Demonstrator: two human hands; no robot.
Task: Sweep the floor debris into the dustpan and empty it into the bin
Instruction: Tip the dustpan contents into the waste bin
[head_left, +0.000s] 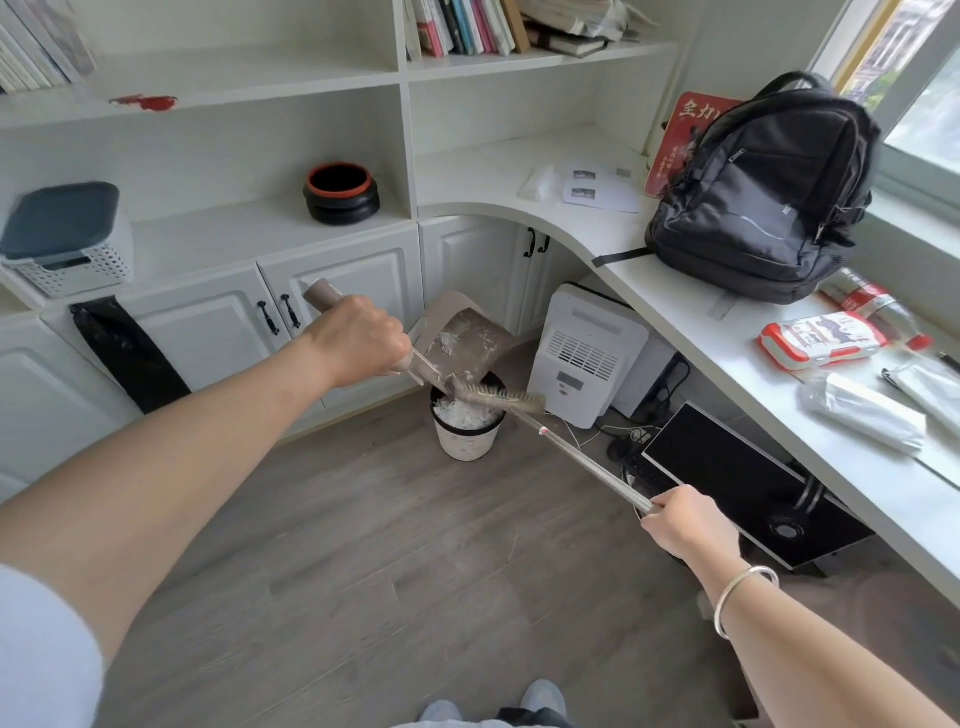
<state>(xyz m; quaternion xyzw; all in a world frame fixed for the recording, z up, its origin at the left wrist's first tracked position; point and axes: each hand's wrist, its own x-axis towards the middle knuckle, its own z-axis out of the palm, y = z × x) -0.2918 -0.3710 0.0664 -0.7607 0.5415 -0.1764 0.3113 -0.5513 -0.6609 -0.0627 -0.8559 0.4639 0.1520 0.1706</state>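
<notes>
A beige dustpan (470, 332) is tipped up over a small white bin (466, 434) with a black rim, which holds white paper scraps. A few white scraps still cling inside the pan. My left hand (358, 340) is closed around the dustpan's beige handle, held above and left of the bin. My right hand (683, 522) grips the metal pole of a broom (498, 397), whose brush head lies across the bin's rim, right below the pan's lip.
White cabinets and shelves stand behind the bin. A white appliance (584, 358) stands right of it, then a black computer case (748, 483) and cables under the curved desk (675, 312). A black backpack (763, 192) sits on the desk. Grey wood floor spreads in front.
</notes>
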